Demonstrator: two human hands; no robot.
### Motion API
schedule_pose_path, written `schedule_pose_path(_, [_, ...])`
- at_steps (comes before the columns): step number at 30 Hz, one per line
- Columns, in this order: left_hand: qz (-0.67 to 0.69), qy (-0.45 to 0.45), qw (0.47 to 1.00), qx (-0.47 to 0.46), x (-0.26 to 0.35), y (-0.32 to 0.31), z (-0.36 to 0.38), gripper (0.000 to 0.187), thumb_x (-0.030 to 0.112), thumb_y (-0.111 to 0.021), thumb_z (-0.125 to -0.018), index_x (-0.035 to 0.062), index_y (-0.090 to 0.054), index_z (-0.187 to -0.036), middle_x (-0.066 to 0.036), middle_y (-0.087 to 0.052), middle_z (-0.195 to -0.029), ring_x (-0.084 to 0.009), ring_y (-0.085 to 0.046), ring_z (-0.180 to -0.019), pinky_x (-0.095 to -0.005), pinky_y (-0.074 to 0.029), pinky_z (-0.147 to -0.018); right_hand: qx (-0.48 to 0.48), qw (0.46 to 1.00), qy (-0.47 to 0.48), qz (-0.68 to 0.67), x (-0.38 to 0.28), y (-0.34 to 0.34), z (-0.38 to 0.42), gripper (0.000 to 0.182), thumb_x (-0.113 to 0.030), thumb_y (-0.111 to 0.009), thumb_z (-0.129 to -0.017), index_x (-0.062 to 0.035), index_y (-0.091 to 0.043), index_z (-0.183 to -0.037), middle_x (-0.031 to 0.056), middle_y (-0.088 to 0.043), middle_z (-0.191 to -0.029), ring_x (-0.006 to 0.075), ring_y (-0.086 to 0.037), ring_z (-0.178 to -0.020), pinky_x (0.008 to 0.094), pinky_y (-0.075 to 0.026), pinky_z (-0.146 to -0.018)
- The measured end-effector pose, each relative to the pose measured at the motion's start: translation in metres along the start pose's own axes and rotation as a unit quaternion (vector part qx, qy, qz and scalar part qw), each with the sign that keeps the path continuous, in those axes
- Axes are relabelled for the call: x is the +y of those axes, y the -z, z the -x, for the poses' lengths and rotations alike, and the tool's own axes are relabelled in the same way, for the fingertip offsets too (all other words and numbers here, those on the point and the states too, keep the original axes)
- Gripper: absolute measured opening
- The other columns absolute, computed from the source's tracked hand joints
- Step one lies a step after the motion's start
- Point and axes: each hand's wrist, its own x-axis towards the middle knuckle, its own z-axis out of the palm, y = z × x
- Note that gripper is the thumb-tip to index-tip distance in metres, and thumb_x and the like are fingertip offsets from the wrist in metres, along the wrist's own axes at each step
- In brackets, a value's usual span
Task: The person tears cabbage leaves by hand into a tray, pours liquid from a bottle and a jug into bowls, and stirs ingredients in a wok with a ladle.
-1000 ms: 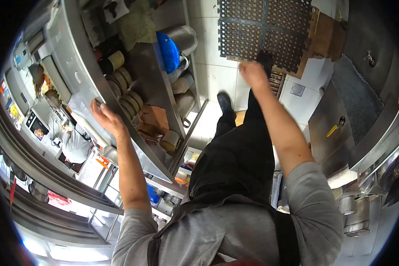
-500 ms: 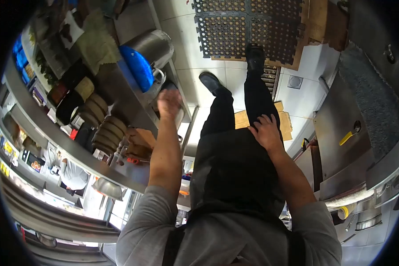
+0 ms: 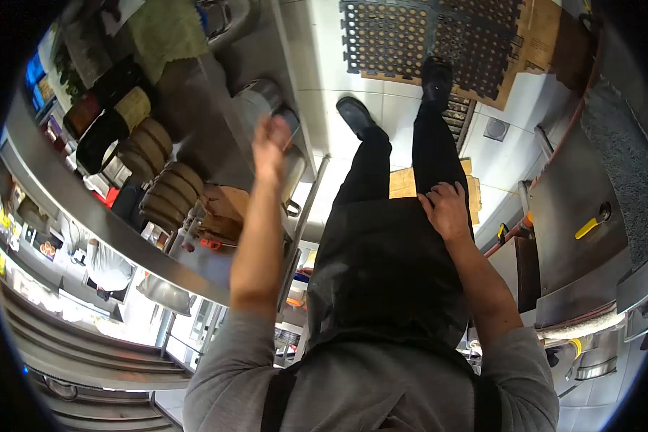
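My left hand (image 3: 270, 144) is raised beside the steel counter at left, holding nothing, its fingers slightly blurred and apart. In this view it overlaps the edge of the lower shelf, just below a round metal container (image 3: 258, 97). My right hand (image 3: 446, 209) rests with loosely spread fingers at the hem of the black apron (image 3: 389, 266), over my right thigh. A large steel pot (image 3: 230, 21) stands at the upper left, partly cut off by the dark edge of the view. Stacked brown bowls (image 3: 171, 193) sit on the counter left of my left forearm.
A black perforated mat (image 3: 389, 36) lies on the white tiled floor ahead of my shoes, cardboard (image 3: 536, 36) beside it. At right, a yellow-handled utensil (image 3: 592, 222) rests on a steel surface. Beyond the left counter is another person (image 3: 109, 265). A floor drain (image 3: 495, 129) is at right.
My left hand has risen slightly, away from the pot's handle. The pot with the blue lid has shifted toward the top edge as my view moved. My right hand stays on my thigh.
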Motion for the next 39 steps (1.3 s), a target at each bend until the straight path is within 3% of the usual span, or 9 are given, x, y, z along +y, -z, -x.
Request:
schedule_pose_path(4, [-0.383, -0.059, 0.919, -0.077, -0.114, 0.065, 0.129, 0.041, 0.010, -0.067, -0.081, 0.0038, -0.058, -0.121, -0.015, -0.063, -0.117, -0.0313, -0.060, -0.112, -0.0369, -0.045, -0.098, -0.130, 0.988, -0.015, 0.081, 0.004, -0.027, -0.043, 0.028, -0.029, -0.058, -0.090, -0.0060, -0.068, -0.079, 0.0127, -0.066, -0.079, 0.0309, -0.064, -0.081, 0.0480, -0.046, -0.083])
schedule_pose_path(11, [-0.418, 0.049, 0.889, -0.181, -0.199, 0.077, 0.181, 0.072, 0.019, -0.069, -0.077, 0.0071, -0.038, -0.141, -0.029, -0.044, -0.133, -0.0436, -0.042, -0.127, -0.0440, -0.036, -0.106, -0.040, 0.958, 0.251, -0.135, -0.161, -0.123, -0.209, 0.023, -0.023, -0.059, -0.086, -0.0035, -0.067, -0.096, 0.0136, -0.066, -0.099, 0.0335, -0.063, -0.096, 0.0428, -0.052, -0.084])
schedule_pose_path(14, [-0.444, 0.001, 0.888, -0.118, -0.214, 0.061, 0.178, 0.082, 0.028, -0.072, -0.077, 0.0094, -0.030, -0.145, -0.042, -0.023, -0.139, -0.0572, -0.028, -0.129, -0.0580, -0.028, -0.107, -0.165, 0.956, 0.227, -0.081, -0.243, -0.197, -0.262, 0.026, -0.020, -0.052, -0.090, -0.0044, -0.068, -0.103, 0.0142, -0.061, -0.120, 0.0283, -0.061, -0.107, 0.0376, -0.049, -0.093])
schedule_pose_path(16, [-0.470, 0.022, 0.875, -0.114, -0.232, 0.065, 0.172, 0.082, 0.029, -0.072, -0.077, 0.0098, -0.030, -0.145, -0.041, -0.021, -0.141, -0.0558, -0.026, -0.130, -0.0579, -0.028, -0.108, 0.031, 0.956, 0.284, -0.069, -0.274, -0.239, -0.274, 0.029, -0.023, -0.057, -0.086, -0.0088, -0.067, -0.109, 0.0135, -0.063, -0.116, 0.0269, -0.060, -0.110, 0.0416, -0.049, -0.092])
schedule_pose_path(22, [-0.511, 0.055, 0.854, -0.078, -0.213, 0.067, 0.156, 0.077, 0.029, -0.071, -0.076, 0.0099, -0.035, -0.143, -0.037, -0.021, -0.144, -0.0522, -0.024, -0.134, -0.0566, -0.026, -0.109, -0.246, 0.917, 0.313, -0.033, -0.254, -0.257, -0.275, 0.023, -0.023, -0.050, -0.090, -0.0151, -0.066, -0.105, 0.0118, -0.065, -0.112, 0.0302, -0.064, -0.101, 0.0419, -0.050, -0.090])
schedule_pose_path(25, [-0.534, -0.028, 0.842, -0.064, -0.215, 0.070, 0.150, 0.075, 0.027, -0.070, -0.076, 0.0097, -0.037, -0.141, -0.036, -0.023, -0.143, -0.0512, -0.026, -0.133, -0.0559, -0.026, -0.108, -0.186, 0.944, 0.135, -0.238, -0.226, -0.213, -0.283, 0.025, -0.022, -0.050, -0.091, -0.0126, -0.064, -0.108, 0.0122, -0.065, -0.110, 0.0322, -0.065, -0.096, 0.0412, -0.052, -0.085])
schedule_pose_path(31, [-0.540, -0.065, 0.837, -0.060, -0.213, 0.075, 0.128, 0.074, 0.026, -0.071, -0.072, 0.0089, -0.042, -0.137, -0.031, -0.028, -0.143, -0.0486, -0.030, -0.131, -0.0555, -0.029, -0.107, -0.038, 0.933, 0.301, -0.195, -0.250, -0.233, -0.264, 0.035, -0.020, -0.051, -0.089, -0.0116, -0.058, -0.123, 0.0108, -0.056, -0.128, 0.0278, -0.055, -0.117, 0.0405, -0.048, -0.094])
schedule_pose_path(35, [-0.549, -0.049, 0.832, -0.067, -0.216, 0.076, 0.130, 0.073, 0.028, -0.071, -0.073, 0.0091, -0.041, -0.137, -0.031, -0.028, -0.143, -0.0491, -0.030, -0.131, -0.0559, -0.029, -0.107, 0.026, 0.922, 0.315, -0.222, -0.248, -0.304, -0.217, 0.039, -0.014, -0.056, -0.083, -0.0062, -0.058, -0.121, 0.0104, -0.059, -0.108, 0.0269, -0.058, -0.105, 0.0385, -0.047, -0.092])
schedule_pose_path(39, [-0.529, -0.041, 0.845, -0.066, -0.219, 0.075, 0.130, 0.073, 0.031, -0.071, -0.075, 0.0090, -0.040, -0.137, -0.031, -0.027, -0.144, -0.0499, -0.029, -0.132, -0.0566, -0.030, -0.105, -0.132, 0.930, 0.230, -0.254, -0.254, -0.281, -0.230, 0.044, -0.011, -0.056, -0.081, -0.0023, -0.055, -0.124, 0.0119, -0.059, -0.116, 0.0274, -0.052, -0.118, 0.0382, -0.043, -0.099])
